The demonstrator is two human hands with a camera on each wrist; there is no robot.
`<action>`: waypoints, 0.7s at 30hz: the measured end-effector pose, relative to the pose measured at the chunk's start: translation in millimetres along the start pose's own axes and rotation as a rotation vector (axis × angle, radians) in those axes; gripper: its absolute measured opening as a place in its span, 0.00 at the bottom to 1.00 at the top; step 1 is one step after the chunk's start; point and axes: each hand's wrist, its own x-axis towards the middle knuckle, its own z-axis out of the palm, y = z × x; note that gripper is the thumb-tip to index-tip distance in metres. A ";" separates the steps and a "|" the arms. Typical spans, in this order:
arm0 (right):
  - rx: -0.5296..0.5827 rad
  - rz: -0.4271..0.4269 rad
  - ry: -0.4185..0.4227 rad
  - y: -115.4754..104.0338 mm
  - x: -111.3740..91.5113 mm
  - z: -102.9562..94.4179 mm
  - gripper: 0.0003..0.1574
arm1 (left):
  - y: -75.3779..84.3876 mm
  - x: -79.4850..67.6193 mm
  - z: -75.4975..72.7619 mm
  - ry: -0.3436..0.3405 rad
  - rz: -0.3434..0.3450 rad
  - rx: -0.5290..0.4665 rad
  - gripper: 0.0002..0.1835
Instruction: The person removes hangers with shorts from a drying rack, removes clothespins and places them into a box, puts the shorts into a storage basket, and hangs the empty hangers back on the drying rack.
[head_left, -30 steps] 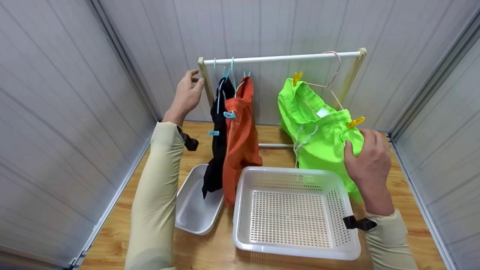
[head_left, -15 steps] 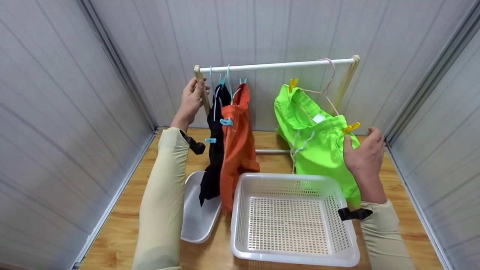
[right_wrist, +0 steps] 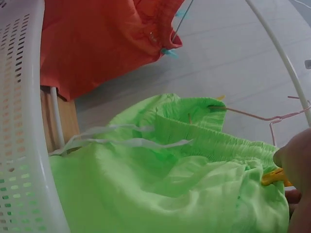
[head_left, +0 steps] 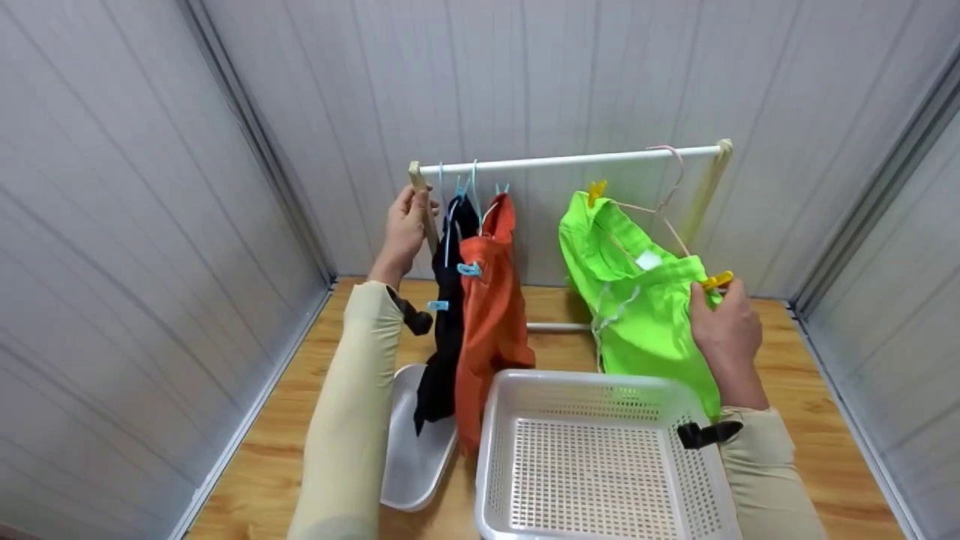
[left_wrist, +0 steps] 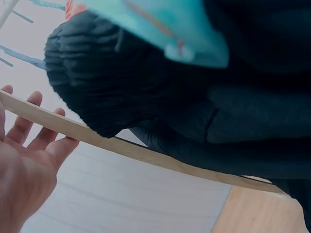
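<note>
My left hand [head_left: 405, 229] grips the wooden left post [left_wrist: 141, 154] of a small clothes rack, fingers passing behind it. My right hand [head_left: 727, 330] is at the waistband corner of bright green drawstring shorts [head_left: 652, 326], its thumb and fingers pinching a yellow clothespin [right_wrist: 273, 177]. Those shorts hang from a pink wire hanger [head_left: 679, 176], with a second yellow clothespin [head_left: 596, 191] on their other corner. Orange pants [head_left: 491, 322] and a black garment [left_wrist: 116, 73] hang close together near the left post, clipped with light blue clothespins [head_left: 469, 268].
A white perforated basket [head_left: 592, 381] stands in front of the rack, below the shorts. Beside it on the wooden surface is a white oblong tub [head_left: 409, 480], partly beneath the black garment. Panel walls [head_left: 150, 225] enclose the back and sides.
My left hand has moved right onto the rack's post and taken hold of it. My right hand has shifted from the side of the green shorts to the yellow clothespin.
</note>
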 end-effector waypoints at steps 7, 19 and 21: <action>-0.047 -0.034 0.067 -5.7 13.8 -1.4 0.38 | 6.3 13.0 10.9 0.010 0.064 0.018 0.20; -0.105 -0.072 0.187 -22.0 12.1 -15.7 0.34 | 18.2 20.9 10.9 -0.006 0.059 0.004 0.18; -0.109 -0.088 0.204 -25.0 11.1 -18.4 0.34 | 19.0 21.3 9.5 0.007 0.065 0.010 0.18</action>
